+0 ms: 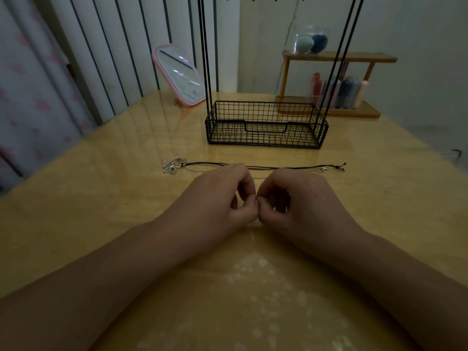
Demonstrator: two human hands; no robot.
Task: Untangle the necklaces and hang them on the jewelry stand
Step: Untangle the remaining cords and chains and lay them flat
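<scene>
Head view: our left hand [222, 196] and right hand [296, 198] meet, fingertips pinching something too small to tell. Just beyond lie the necklaces [253, 167], stretched across the table [101, 198]. Behind stands the jewelry stand [266, 125], its wire basket bare, near a pink mirror [179, 74].

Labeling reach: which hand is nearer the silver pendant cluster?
Left. The left hand sits just right of and below the silver pendant cluster; the right hand is farther right.
</scene>
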